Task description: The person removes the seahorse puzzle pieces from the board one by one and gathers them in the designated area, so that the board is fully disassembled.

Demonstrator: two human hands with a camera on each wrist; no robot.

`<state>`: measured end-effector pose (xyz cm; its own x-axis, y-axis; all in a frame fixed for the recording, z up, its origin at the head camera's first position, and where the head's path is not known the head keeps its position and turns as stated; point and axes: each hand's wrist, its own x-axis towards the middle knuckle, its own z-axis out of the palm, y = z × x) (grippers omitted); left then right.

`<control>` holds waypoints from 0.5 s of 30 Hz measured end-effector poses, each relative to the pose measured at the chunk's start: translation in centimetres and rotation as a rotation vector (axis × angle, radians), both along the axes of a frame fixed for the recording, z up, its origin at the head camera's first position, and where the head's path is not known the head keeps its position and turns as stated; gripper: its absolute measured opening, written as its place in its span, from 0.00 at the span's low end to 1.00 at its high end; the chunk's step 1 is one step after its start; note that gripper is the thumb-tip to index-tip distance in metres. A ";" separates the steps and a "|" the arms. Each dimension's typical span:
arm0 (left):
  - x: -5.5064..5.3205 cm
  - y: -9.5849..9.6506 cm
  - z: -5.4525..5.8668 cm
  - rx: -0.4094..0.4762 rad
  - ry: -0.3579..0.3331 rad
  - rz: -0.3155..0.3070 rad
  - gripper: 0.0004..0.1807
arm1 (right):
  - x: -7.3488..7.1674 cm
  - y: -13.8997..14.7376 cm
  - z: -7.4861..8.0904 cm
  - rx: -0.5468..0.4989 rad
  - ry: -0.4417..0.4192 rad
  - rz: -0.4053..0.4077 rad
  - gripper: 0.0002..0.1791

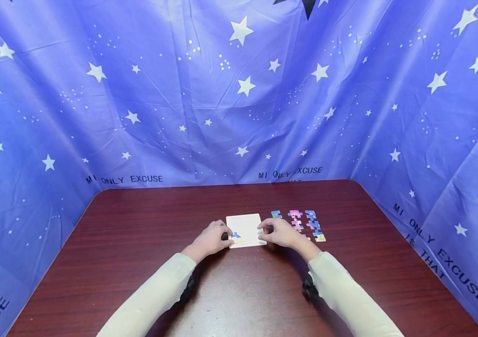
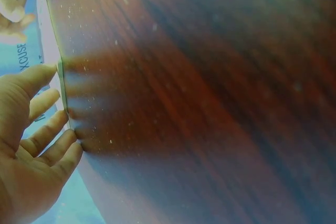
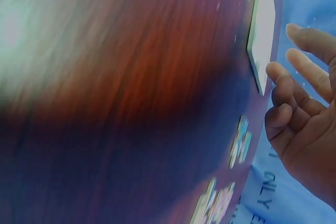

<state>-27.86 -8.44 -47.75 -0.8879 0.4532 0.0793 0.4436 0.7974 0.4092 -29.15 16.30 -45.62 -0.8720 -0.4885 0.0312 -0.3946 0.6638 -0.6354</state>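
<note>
A white puzzle board (image 1: 245, 224) lies on the table in front of both hands. In its lower left corner sits a blue and yellow puzzle piece (image 1: 236, 235). The left hand (image 1: 211, 238) is at the board's left edge; in the left wrist view its fingers (image 2: 44, 135) reach to the edge, fairly straight. Over the board's right edge hovers the right hand (image 1: 283, 231), its fingers bent loosely. The right wrist view shows the right hand (image 3: 307, 98) with nothing in it, beside the board (image 3: 261, 35).
Several loose puzzle pieces (image 1: 315, 224) lie to the board's right, pink ones (image 1: 295, 214) among them, some partly hidden by the right hand. The dark red wooden table (image 1: 158, 215) is bordered by a blue star-patterned curtain (image 1: 205, 93) on three sides.
</note>
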 end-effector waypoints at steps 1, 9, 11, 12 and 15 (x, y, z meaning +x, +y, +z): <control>0.0 0.0 0.0 0.004 -0.003 0.002 0.13 | 0.0 -0.4 0.0 -0.005 -0.004 0.003 0.14; -0.2 0.0 -0.2 0.020 0.003 0.011 0.13 | -0.1 -3.1 -0.6 -0.005 0.013 0.024 0.13; -0.2 0.0 -0.3 0.023 0.012 0.006 0.13 | -0.1 -3.7 -0.7 -0.006 0.009 0.018 0.13; -0.2 0.0 -0.3 0.025 0.016 0.004 0.13 | -0.1 -3.9 -0.8 -0.006 0.005 0.014 0.13; -0.1 -0.1 -0.2 0.034 0.023 0.001 0.13 | 0.1 -4.7 -1.0 -0.017 -0.010 0.004 0.14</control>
<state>-27.97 -8.50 -47.99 -0.8860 0.4492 0.1152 0.4525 0.7834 0.4259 -29.09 11.64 -46.66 -0.8702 -0.4918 0.0305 -0.3909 0.6512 -0.6506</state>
